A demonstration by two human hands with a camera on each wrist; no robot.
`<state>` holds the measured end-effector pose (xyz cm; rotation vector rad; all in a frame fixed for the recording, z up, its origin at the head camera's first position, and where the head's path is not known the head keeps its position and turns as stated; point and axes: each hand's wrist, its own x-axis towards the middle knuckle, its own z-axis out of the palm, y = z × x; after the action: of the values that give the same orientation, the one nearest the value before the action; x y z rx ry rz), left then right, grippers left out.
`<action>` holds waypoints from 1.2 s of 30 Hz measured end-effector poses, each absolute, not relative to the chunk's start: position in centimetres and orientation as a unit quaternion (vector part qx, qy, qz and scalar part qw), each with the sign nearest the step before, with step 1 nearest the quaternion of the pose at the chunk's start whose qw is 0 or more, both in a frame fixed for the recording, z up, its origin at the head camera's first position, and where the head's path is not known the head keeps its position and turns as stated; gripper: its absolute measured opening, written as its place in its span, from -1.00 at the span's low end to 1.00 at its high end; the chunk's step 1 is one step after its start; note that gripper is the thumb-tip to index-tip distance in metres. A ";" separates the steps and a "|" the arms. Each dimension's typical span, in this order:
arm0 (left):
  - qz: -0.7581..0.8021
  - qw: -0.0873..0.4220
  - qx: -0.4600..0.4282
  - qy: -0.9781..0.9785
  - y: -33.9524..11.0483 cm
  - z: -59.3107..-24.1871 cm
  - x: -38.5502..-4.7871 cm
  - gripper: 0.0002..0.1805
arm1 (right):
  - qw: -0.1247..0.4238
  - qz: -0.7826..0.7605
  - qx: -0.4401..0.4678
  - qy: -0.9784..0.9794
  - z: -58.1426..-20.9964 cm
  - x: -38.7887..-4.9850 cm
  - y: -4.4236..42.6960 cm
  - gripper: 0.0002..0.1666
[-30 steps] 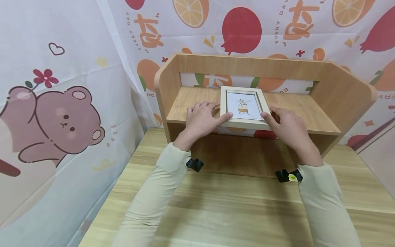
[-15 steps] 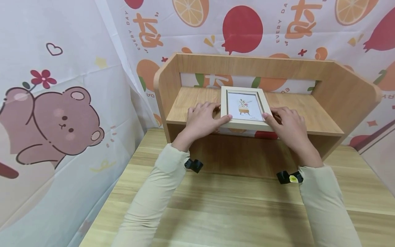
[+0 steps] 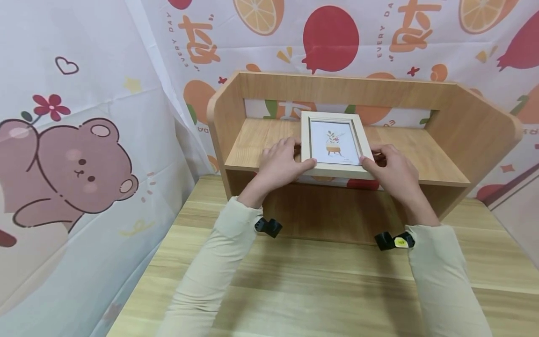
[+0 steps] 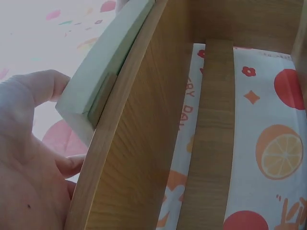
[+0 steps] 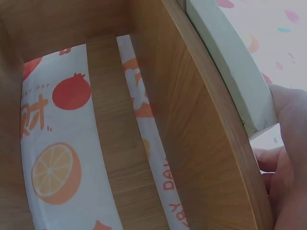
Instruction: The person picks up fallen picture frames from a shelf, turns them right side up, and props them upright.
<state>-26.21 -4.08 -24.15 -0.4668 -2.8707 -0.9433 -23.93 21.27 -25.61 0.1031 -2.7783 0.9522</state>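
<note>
A cream picture frame (image 3: 334, 171) with a print of a potted plant lies face up at the front edge of the wooden shelf's upper board (image 3: 269, 133). My left hand (image 3: 278, 164) grips its near left corner, thumb on the front rim and the other fingers along the left side. On the opposite corner, my right hand (image 3: 396, 171) holds it the same way, thumb on the rim. Both wrist views show the frame's edge close against the board's front edge, with a thumb pressing it. The fingertips behind the frame are partly hidden.
Wooden side panels (image 3: 473, 126) and a back rail (image 3: 345, 91) bound the shelf. Below the upper board is a shadowed compartment (image 3: 320, 210). The shelf stands on a light wood table (image 3: 311, 290), with printed cloth (image 3: 269, 56) hanging behind and to the left.
The picture frame's far edge has risen slightly in the head view, and its near edge sits a little lower. My left fingers have drawn in closer to it. The right hand keeps its grip.
</note>
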 end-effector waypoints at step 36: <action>-0.426 0.018 -0.225 -0.876 -5.3 -24.6 -26.4 -0.26 | 0.084 0.430 0.051 -0.898 -25.5 -24.0 22.1 -0.19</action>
<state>-26.39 -5.29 -24.62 -0.6989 -2.7216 -1.3220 -23.98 22.11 -25.50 0.1535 -2.6784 1.2827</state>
